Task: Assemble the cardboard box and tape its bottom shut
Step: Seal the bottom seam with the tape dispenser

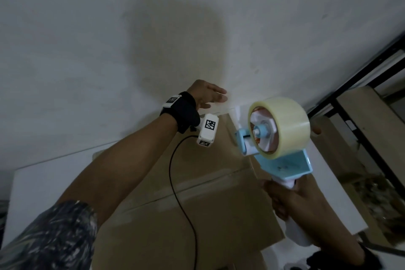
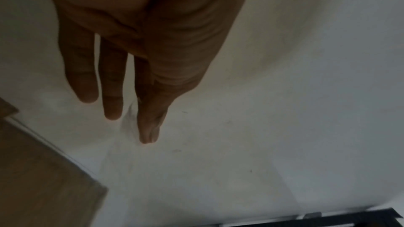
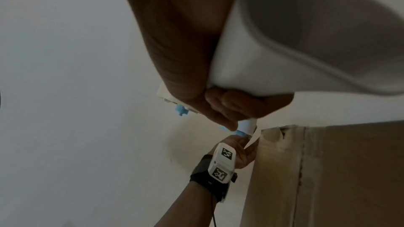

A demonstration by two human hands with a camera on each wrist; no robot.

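Observation:
The brown cardboard box (image 1: 219,204) lies on a white table, its flap seam facing up. My left hand (image 1: 210,96) reaches over the box's far edge with straight fingers (image 2: 111,92), resting against the end of a clear tape strip (image 2: 129,120) there. My right hand (image 1: 285,199) grips the white handle (image 3: 273,58) of a blue tape dispenser (image 1: 291,164), raised above the box's right side. Its roll of clear tape (image 1: 282,125) is tilted toward the far edge. In the right wrist view the left hand (image 3: 242,153) sits by the box (image 3: 338,179) corner.
A white wall (image 1: 109,28) rises just behind the box. Black-framed shelving (image 1: 361,116) with cardboard sheets stands at the right. A black cable (image 1: 175,182) runs from the left wrist camera across the box. The white table (image 1: 43,182) shows at the left.

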